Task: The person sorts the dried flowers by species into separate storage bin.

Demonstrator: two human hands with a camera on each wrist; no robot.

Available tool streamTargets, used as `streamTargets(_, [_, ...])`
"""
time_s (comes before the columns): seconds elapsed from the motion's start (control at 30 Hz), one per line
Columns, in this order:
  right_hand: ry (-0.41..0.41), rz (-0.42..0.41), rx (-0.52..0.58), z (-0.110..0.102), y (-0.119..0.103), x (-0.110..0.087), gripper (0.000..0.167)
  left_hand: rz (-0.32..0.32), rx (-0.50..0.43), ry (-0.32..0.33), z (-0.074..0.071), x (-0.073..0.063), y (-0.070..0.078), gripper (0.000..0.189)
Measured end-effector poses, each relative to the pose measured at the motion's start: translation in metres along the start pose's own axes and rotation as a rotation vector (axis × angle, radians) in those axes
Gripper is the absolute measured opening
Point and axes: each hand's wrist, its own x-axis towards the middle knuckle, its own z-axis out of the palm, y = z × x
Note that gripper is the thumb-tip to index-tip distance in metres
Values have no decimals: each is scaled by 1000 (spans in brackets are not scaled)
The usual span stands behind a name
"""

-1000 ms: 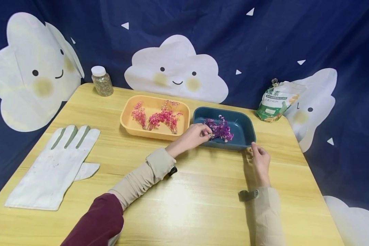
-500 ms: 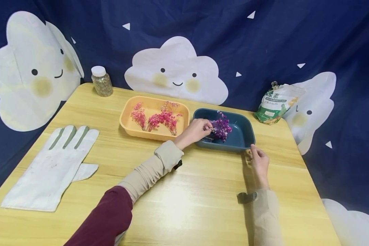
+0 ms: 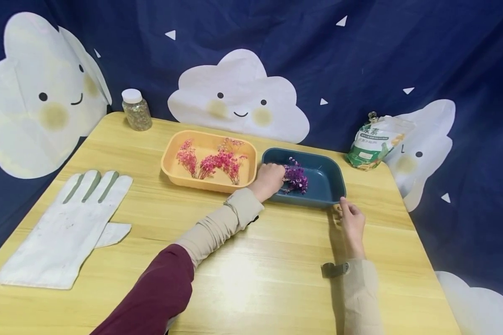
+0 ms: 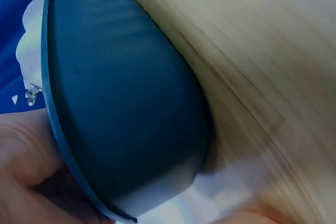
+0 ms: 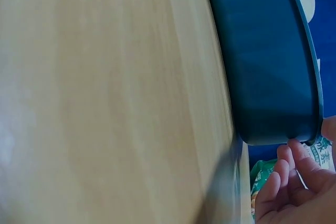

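My left hand (image 3: 269,180) reaches over the near left side of the dark blue tray (image 3: 327,181), fingers curled at the stem end of a purple dried flower bunch (image 3: 296,177). In the left wrist view this hand (image 4: 23,169) goes behind the tray rim, which hides its fingertips. My right hand (image 3: 353,218) pinches the rim at the tray's near right corner, thumb on top and fingers below, as the right wrist view also shows. Left of it stands an orange tray (image 3: 180,179) with pink dried flowers (image 3: 218,163) lying in it.
White work gloves (image 3: 50,242) lie on the left of the wooden table (image 3: 251,279). A white-capped jar (image 3: 137,111) stands at the back left. At the back right sits a green and white bag (image 3: 373,144). A dark blue cloth with clouds hangs behind.
My left hand has shifted slightly left and turned knuckles up, and the purple flowers have moved left and lower in the blue tray with it. The right hand keeps its hold on the rim.
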Motion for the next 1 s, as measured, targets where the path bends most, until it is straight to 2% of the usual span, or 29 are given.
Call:
streamTargets(0.07, [3, 2, -3, 1, 0, 0, 43, -11, 35, -18, 1, 0, 2, 13])
streamTargets(0.17, [-7, 5, -10, 1, 0, 1, 43, -8, 23, -22, 1, -2, 2, 15])
streamTargets(0.37, [-10, 5, -26, -2, 1, 4, 51, 49, -128, -5, -9, -10, -2, 13])
streamTargets(0.57, [-9, -9, -18, -3, 0, 6, 51, 83, -243, 0, -20, -24, -8, 23])
streamTargets(0.83, [-9, 20, -1, -2, 1, 5, 48, 129, -365, 31, -29, -63, -26, 27])
streamTargets(1.0, [-19, 10, -59, -5, -2, 2, 53, 125, -438, 102, -39, -90, -49, 26])
